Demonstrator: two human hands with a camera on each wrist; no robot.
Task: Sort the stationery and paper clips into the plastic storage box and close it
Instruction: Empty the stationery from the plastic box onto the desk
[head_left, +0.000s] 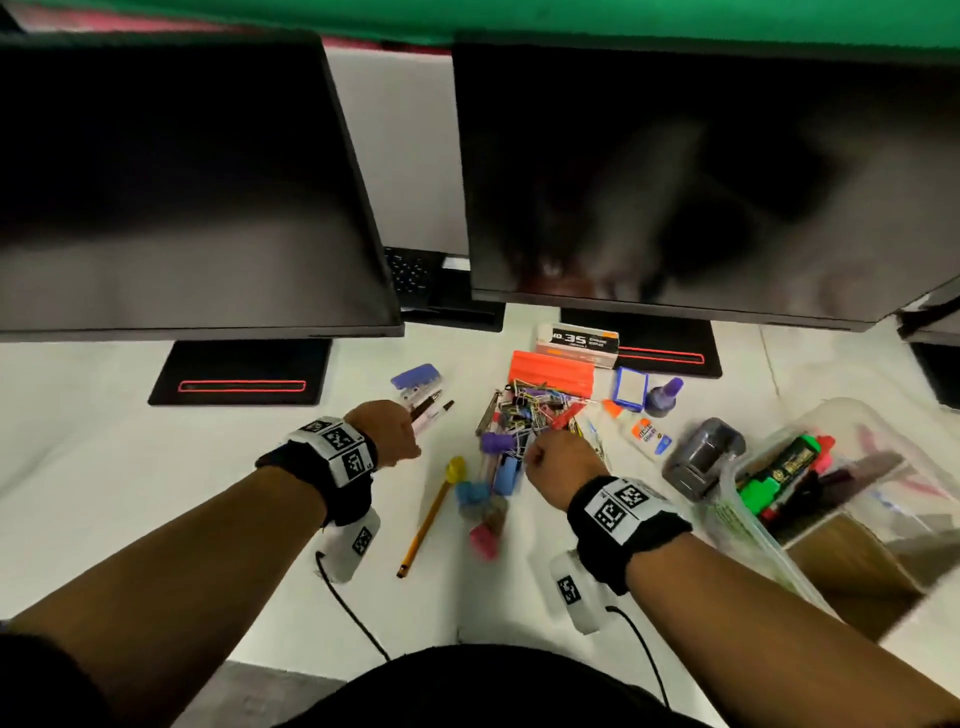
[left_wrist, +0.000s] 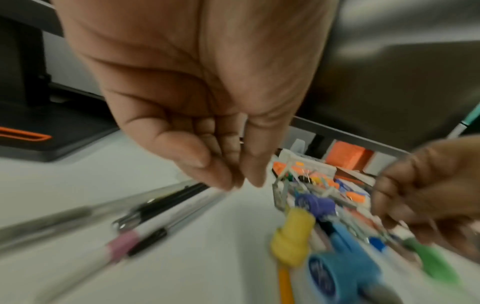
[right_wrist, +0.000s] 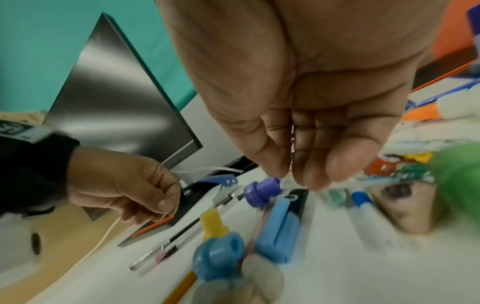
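My left hand (head_left: 392, 431) hovers low over several pens (head_left: 434, 408). In the left wrist view its bunched fingertips (left_wrist: 233, 183) pinch the pens (left_wrist: 161, 205) at their far ends while the barrels lie on the white desk. My right hand (head_left: 556, 460) sits on the near edge of the coloured paper clip pile (head_left: 519, 410). Seen from the right wrist, my thumb and fingertips (right_wrist: 301, 179) close on thin clips beside a purple cap (right_wrist: 262, 191). The clear plastic storage box (head_left: 883, 431) stands open at the right with markers (head_left: 789, 467) inside.
A pencil with a yellow cap (head_left: 426, 525) and coloured caps (head_left: 483, 509) lie between my hands. Beyond the pile are an orange case (head_left: 553, 371), a staples box (head_left: 576, 340), a glue bottle (head_left: 644, 436), a purple bottle (head_left: 665, 397) and a grey stamp (head_left: 701, 462). Two monitors (head_left: 182, 182) overhang the back.
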